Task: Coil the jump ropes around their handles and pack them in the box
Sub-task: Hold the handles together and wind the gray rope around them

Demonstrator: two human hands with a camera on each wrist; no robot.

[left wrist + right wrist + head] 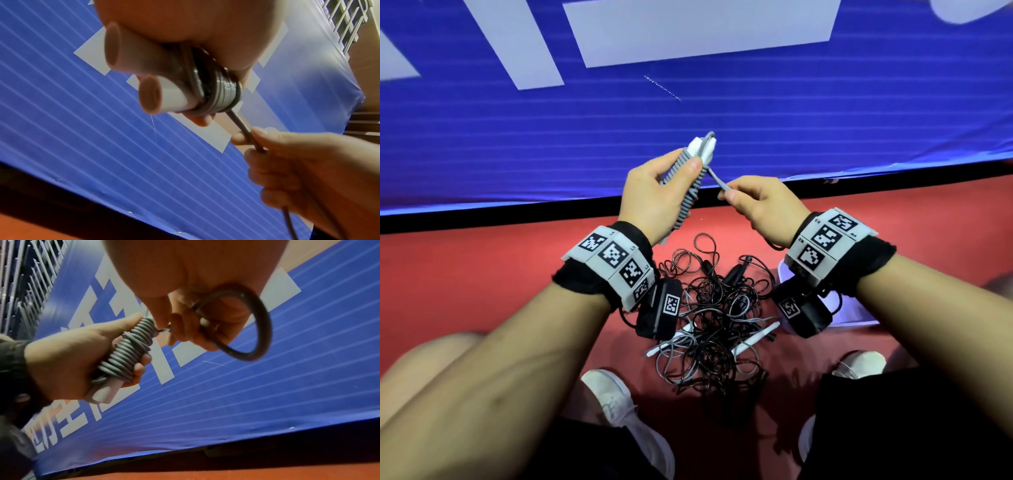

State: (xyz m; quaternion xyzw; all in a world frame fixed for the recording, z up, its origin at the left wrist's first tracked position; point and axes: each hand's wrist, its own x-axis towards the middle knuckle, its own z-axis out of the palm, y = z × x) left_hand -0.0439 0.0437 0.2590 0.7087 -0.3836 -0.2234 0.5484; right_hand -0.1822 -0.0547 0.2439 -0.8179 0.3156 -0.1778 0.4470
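My left hand (654, 192) grips two white handles (174, 100) held side by side, with grey rope (690, 192) wound round them in tight coils (127, 350). The rope's free end (717, 178) runs from the coil's upper end to my right hand (753, 202), which pinches it between thumb and forefinger (259, 131). A loose loop of the same rope (259, 324) curls out below the right palm. On the red floor under my wrists lies a tangled pile of black and grey jump ropes (715, 315) with white handles (756, 339) sticking out.
A white box (856, 311) sits on the floor at the right, partly hidden by my right wrist. A blue banner with white lettering (619, 120) stands close in front. My white shoes (616, 401) and knees flank the pile.
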